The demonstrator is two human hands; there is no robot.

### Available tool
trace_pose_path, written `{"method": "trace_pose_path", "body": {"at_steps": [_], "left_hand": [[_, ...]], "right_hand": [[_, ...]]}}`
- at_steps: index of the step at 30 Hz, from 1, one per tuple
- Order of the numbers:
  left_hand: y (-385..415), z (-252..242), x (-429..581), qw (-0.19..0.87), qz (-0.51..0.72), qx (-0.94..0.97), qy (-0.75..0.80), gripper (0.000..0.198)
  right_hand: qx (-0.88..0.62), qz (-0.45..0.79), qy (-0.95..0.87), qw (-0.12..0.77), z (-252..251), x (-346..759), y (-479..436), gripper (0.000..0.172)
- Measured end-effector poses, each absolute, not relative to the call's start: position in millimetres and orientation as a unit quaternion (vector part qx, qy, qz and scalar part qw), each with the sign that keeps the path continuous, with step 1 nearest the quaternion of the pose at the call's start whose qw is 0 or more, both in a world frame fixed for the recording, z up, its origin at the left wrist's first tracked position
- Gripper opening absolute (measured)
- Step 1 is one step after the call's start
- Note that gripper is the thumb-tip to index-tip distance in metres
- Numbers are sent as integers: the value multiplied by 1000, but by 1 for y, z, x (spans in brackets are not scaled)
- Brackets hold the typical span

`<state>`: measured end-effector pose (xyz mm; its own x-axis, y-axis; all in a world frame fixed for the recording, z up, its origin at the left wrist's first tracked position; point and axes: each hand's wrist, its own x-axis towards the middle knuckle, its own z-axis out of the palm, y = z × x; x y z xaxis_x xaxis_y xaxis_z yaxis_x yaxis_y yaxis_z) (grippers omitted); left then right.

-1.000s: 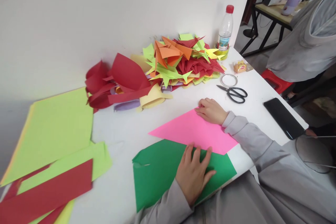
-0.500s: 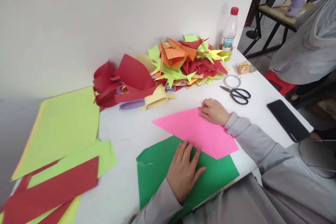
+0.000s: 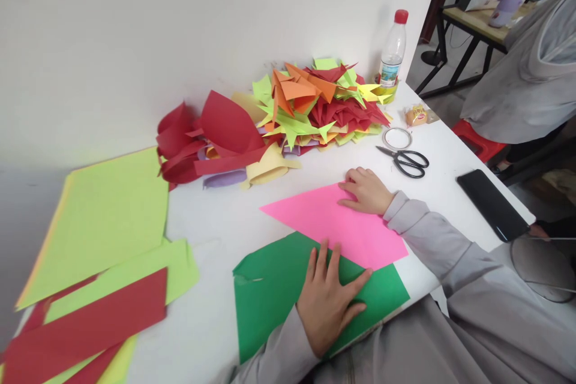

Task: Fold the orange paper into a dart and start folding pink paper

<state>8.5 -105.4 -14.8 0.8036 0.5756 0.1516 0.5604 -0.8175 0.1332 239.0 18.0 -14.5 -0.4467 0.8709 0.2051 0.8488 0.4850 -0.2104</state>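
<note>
A pink sheet of paper [image 3: 315, 213], folded into a pointed shape, lies partly over a green sheet [image 3: 270, 276] on the white table. My left hand [image 3: 326, 303] rests flat with its fingers spread, the palm on the green sheet and several fingertips at the pink paper's lower edge. At the pink paper's upper edge, the bent fingers of my right hand [image 3: 368, 191] hold it down. Black-handled scissors [image 3: 407, 162] lie beyond my right hand, beside a roll of clear tape [image 3: 397, 138].
Cut and folded coloured paper shapes [image 3: 306, 111] are heaped against the wall. Light green sheets [image 3: 117, 216] and red strips [image 3: 90, 324] lie at left. A bottle [image 3: 393, 51], a wrapped snack [image 3: 416, 115] and a phone [image 3: 492, 204] are at right. Another person [image 3: 517, 84] is nearby.
My left hand has shifted a little to the right, and its fingers have spread wider along the pink paper's lower edge. The right hand stays nearly where it was.
</note>
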Motion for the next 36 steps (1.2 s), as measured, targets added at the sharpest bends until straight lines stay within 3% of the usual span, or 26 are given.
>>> {"method": "trace_pose_path", "body": {"at_steps": [5,14,36], "left_hand": [[-104,-23,6,32,106,948,299,73],[-87,-17,-6,-22,76,955,287,61],[13,-28,-62,-118,71,864,485,70]], "right_hand": [[-507,31,-851,132,-13,239,17,50],[-520,41,-846,112,-8,237,17,76],[-522,37,-845,113,-10,238,17,72]]}}
